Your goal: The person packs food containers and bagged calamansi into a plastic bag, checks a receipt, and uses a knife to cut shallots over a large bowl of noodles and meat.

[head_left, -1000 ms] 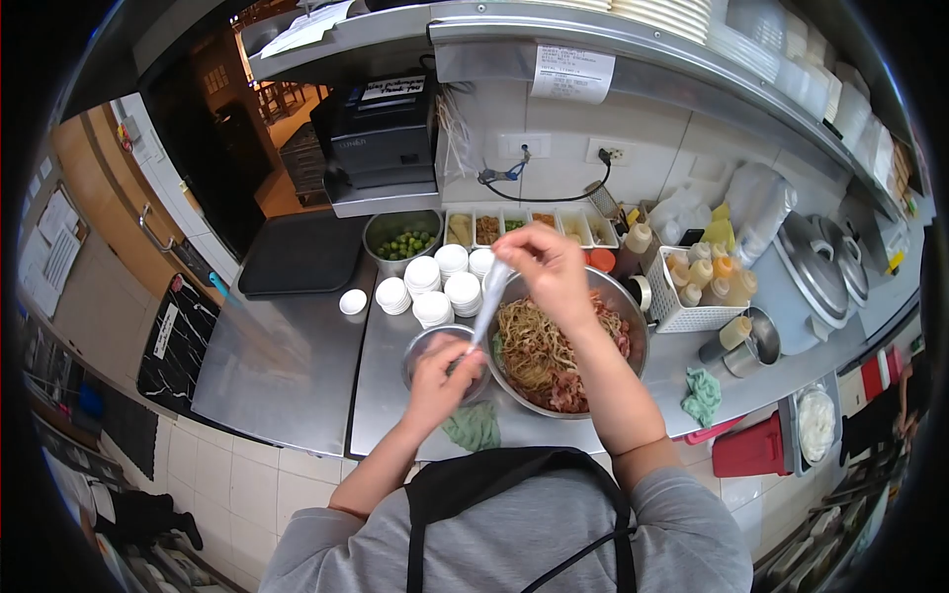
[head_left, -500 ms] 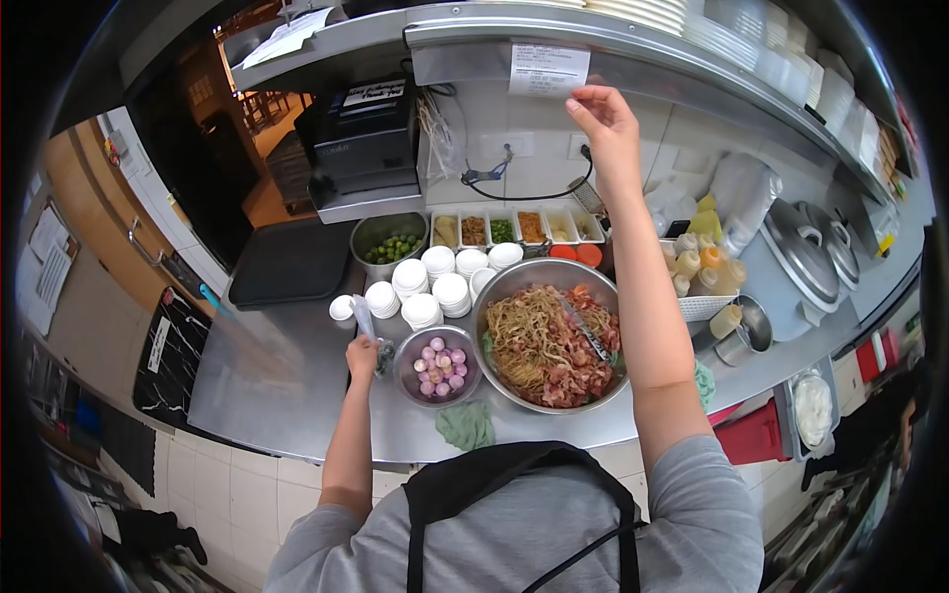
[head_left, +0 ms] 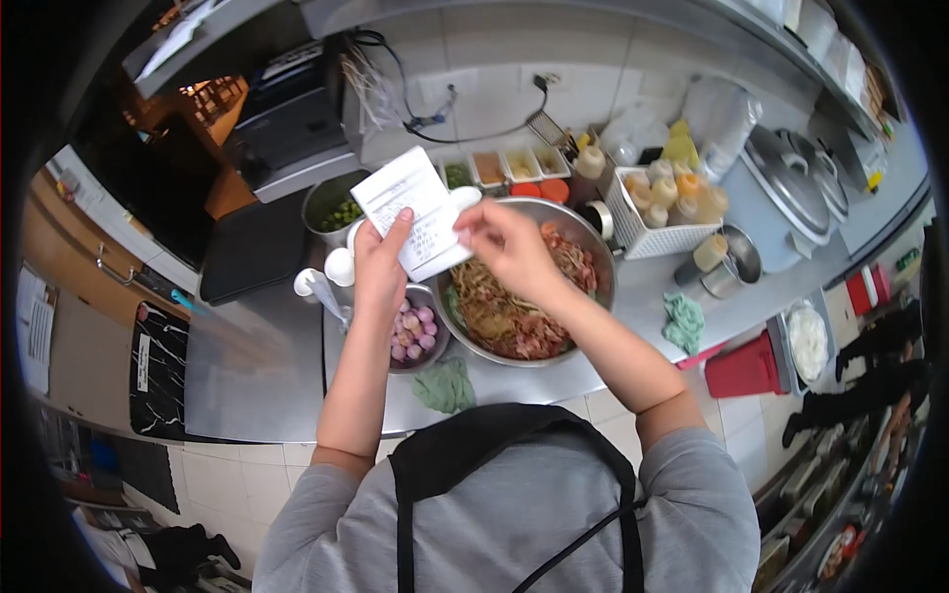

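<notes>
A printed paper receipt [head_left: 400,193] is raised in front of me, tilted, above the bowls. My left hand [head_left: 381,265] grips its lower left side, thumb on the printed face. At the right edge of the paper, the bent fingers of my right hand [head_left: 512,252] are closed on it. Beneath my right forearm stands a large metal bowl [head_left: 605,296] of noodles and chopped reddish meat. A smaller bowl [head_left: 435,348] of peeled purple shallots sits below my left hand. Left of that wrist lies a clear plastic bag [head_left: 331,298]. The receipt hides most of the white cups.
A white basket [head_left: 660,240] of sauce bottles stands right of the large bowl. Green cloths [head_left: 445,385] lie on the counter. Behind are a pot of green limes [head_left: 344,213], a black printer [head_left: 287,119] and pot lids [head_left: 781,183]. Other people's legs [head_left: 860,361] show at right.
My right hand has come down from the shelf rail, where the receipt hung. My left hand has let go of the plastic bag and risen to hold the receipt. My view has shifted.
</notes>
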### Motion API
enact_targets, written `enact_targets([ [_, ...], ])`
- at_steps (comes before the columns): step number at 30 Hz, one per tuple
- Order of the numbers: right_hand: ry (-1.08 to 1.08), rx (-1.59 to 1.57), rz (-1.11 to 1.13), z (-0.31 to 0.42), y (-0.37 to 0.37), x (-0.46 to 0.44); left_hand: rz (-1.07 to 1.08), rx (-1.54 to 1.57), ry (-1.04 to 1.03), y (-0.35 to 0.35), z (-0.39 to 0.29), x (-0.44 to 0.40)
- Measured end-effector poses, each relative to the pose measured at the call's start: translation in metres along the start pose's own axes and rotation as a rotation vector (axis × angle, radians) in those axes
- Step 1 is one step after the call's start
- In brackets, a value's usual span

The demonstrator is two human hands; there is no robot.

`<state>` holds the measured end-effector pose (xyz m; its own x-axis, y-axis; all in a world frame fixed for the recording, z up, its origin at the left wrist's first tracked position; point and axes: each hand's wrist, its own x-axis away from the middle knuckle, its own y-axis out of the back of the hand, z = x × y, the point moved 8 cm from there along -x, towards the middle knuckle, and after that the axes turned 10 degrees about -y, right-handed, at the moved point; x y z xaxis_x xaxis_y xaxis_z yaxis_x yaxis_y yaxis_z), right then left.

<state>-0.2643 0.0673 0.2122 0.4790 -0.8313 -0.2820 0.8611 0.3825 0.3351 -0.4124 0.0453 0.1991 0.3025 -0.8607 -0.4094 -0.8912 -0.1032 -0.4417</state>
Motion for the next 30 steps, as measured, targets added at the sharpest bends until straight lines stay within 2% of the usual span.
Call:
enact_targets([
  [1,-0.020,-0.001,-0.008,-0.012,0.006,0.013,0.011,0.009,0.078,-0.006,0.014,0.005],
  [3,-0.148,-0.192,-0.199,-0.046,0.051,0.039,0.013,0.021,0.164,-0.014,0.032,0.013],
  [5,-0.231,-0.012,-0.514,-0.116,0.121,0.058,0.015,0.104,0.310,-0.024,0.047,0.021],
  [6,-0.319,-0.056,-0.625,-0.154,0.152,0.072,-0.009,0.108,0.314,-0.025,0.050,0.022],
  [7,-0.466,0.163,-0.649,-0.196,0.179,0.083,0.028,0.178,0.382,-0.033,0.056,0.025],
  [9,-0.619,0.596,-0.602,-0.266,0.207,0.093,0.063,0.281,0.466,-0.047,0.063,0.031],
  [13,-0.736,0.655,-0.460,-0.325,0.209,0.065,0.057,0.301,0.485,-0.064,0.060,0.038],
  [15,-1.013,0.147,-0.425,-0.362,0.203,0.062,0.076,0.305,0.481,-0.071,0.052,0.041],
  [16,-1.010,0.150,-0.414,-0.358,0.202,0.057,0.111,0.311,0.482,-0.074,0.050,0.042],
  [18,-1.122,-0.064,-0.451,-0.354,0.199,0.060,0.111,0.310,0.473,-0.073,0.048,0.043],
  [22,-1.122,-0.351,-0.388,-0.377,0.201,0.064,0.114,0.306,0.449,-0.071,0.049,0.045],
  [24,-1.094,-0.362,-0.388,-0.369,0.199,0.071,0.114,0.307,0.441,-0.072,0.049,0.045],
  [26,-0.971,-0.579,-0.496,-0.360,0.197,0.078,0.106,0.316,0.451,-0.074,0.051,0.045],
  [27,-0.976,-0.580,-0.493,-0.360,0.195,0.086,0.102,0.314,0.454,-0.073,0.051,0.045],
  [29,-0.756,-0.752,-0.473,-0.352,0.197,0.091,0.105,0.280,0.462,-0.074,0.053,0.044],
  [30,-0.759,-0.752,-0.474,-0.353,0.196,0.100,0.104,0.280,0.465,-0.075,0.054,0.044],
])
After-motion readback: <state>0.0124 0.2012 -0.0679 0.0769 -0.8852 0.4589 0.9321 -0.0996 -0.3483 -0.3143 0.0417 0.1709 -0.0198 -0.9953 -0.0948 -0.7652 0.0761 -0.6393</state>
